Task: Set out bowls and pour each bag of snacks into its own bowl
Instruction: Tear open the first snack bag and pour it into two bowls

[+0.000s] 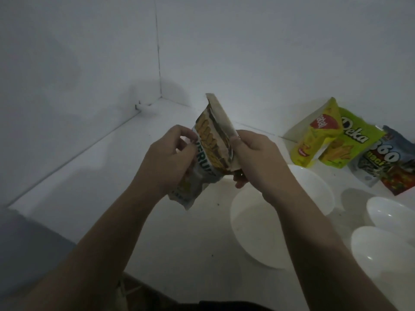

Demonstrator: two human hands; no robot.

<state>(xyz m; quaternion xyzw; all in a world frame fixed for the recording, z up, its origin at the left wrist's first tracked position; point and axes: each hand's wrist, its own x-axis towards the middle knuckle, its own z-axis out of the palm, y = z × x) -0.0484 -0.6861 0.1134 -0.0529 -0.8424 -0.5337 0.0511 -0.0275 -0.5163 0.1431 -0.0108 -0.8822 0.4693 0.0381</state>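
Both hands raised over white counter, gripping grey-and-yellow printed snack bag between them. Left hand pinches bag's left edge, fingers curled. Right hand clamps bag's right edge and pale upper flap. Bag tilted, held above large white plastic bowl. Second white bowl behind it, two more white bowls at right. Yellow snack bag, green Deka bag, grey-blue bag stand by back wall, right.
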